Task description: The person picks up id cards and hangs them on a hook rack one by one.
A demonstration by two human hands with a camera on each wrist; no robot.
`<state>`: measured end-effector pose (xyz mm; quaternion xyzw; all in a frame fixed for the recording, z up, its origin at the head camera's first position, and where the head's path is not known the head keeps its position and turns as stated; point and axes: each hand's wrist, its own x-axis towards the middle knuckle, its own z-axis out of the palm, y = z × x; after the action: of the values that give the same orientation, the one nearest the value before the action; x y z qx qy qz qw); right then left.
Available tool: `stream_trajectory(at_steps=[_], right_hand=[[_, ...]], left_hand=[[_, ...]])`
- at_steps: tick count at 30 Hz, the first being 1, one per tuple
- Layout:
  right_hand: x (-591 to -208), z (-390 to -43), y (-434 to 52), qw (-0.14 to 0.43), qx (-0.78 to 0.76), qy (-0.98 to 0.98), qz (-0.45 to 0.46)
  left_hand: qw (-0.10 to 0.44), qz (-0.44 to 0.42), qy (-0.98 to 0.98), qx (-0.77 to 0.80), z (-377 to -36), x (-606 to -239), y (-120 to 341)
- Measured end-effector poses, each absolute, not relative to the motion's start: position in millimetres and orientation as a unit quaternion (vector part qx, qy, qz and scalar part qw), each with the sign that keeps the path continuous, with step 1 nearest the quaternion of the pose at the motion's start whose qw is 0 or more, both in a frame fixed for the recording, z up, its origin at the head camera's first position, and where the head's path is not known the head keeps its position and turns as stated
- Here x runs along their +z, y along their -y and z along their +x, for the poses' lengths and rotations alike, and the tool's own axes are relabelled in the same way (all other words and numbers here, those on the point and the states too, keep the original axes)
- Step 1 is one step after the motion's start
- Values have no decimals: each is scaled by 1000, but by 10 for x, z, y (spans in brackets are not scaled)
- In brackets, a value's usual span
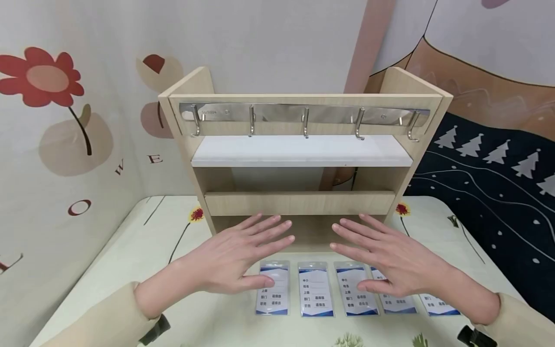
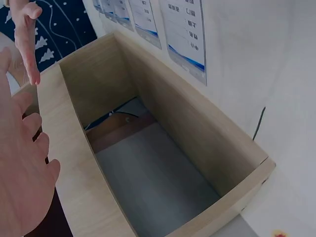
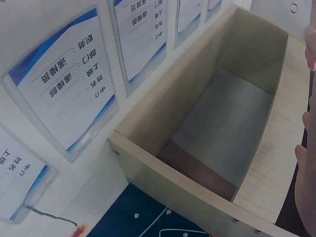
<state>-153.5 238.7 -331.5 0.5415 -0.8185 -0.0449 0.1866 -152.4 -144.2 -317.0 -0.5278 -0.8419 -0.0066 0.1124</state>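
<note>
Both hands hover in the head view with palms down and fingers spread, holding nothing. My left hand [image 1: 244, 255] is in front of the shelf's lower left, its thumb overlapping the leftmost badge card. On the other side, my right hand [image 1: 390, 255] partly covers the badge cards at the right. Several clear-sleeved badge cards [image 1: 315, 291] with blue edges and printed text lie in a row on the table. Behind them stands a light wooden shelf [image 1: 299, 203]; a metal rail [image 1: 277, 113] with several hooks runs along its top front board.
A white board [image 1: 301, 152] spans the shelf below the rail. The table [image 1: 225, 323] has a pale cloth with flower prints. At left hangs a curtain [image 1: 104, 62] with flowers and letters; at right, a dark cloth [image 1: 490, 193] with white trees.
</note>
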Motion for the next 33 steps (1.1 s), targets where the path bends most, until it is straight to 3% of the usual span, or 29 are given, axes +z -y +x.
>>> stream_trajectory(at_steps=[21,33], right_hand=[[-3708,-1522,-2307,181,-3,833,523],[-3888,-1542,-2187,151,29,849,505]], left_hand=[[114,-426,879,-180,-1190,-3488,1956],[112,-346,852,-376,-1161,-3827,2277]])
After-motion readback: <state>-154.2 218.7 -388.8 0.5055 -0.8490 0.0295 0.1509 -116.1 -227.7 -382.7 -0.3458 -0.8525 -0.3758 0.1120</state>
